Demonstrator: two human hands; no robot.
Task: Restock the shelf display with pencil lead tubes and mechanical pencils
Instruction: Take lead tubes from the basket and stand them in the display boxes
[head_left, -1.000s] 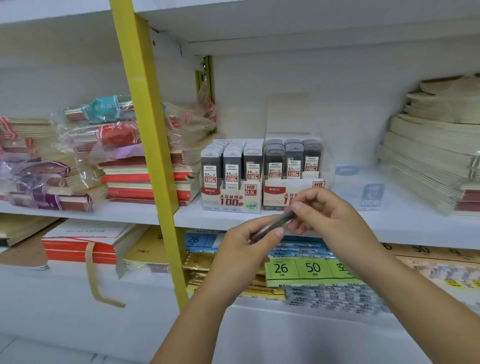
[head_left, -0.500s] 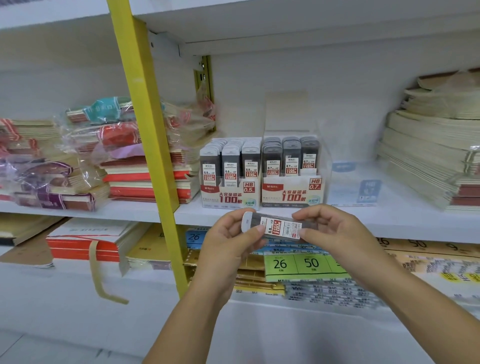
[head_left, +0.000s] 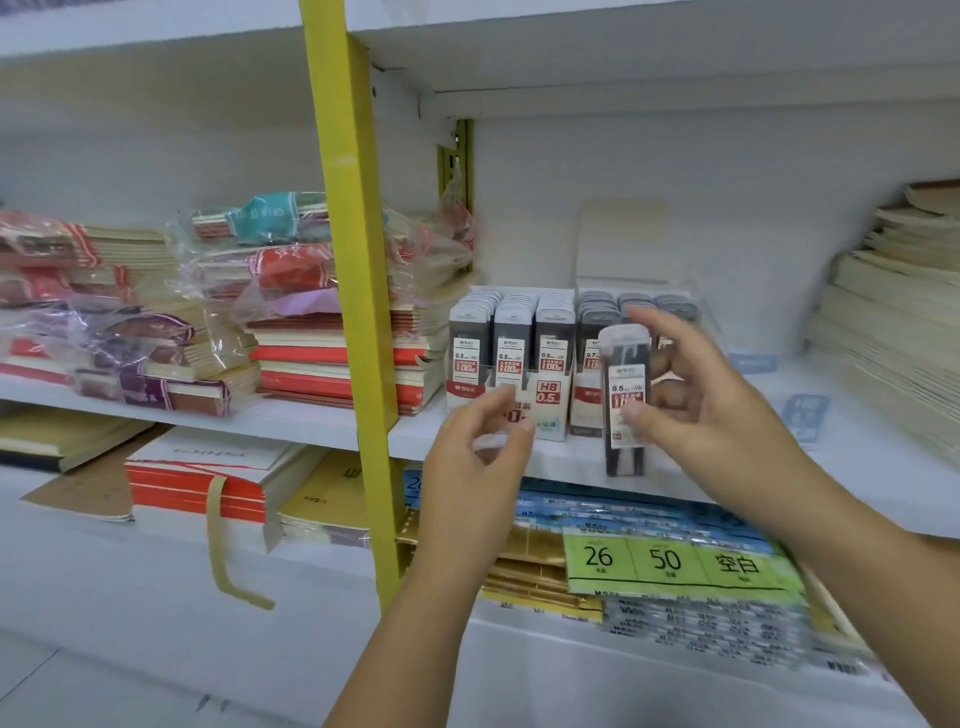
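Change since half a second ago: the lead tube (head_left: 626, 358) lay flat across both hands. Now it stands upright in the right hand (head_left: 722, 415) alone, pinched between the thumb on the label face and the fingers behind.

The left hand (head_left: 478, 467) has let go; its fingers are loosely curled and hold nothing, just left of the tube.

Tube position: centre of frame, in front of the 0.7 display box (head_left: 584, 410), beside the HB 0.5 box (head_left: 545, 397).

Long axis vertical, white cap up, dark base down, 0.5 label toward the camera.

Judgement: the orientation matches the stocked rows, so slotting it into the 0.5 box looks next.
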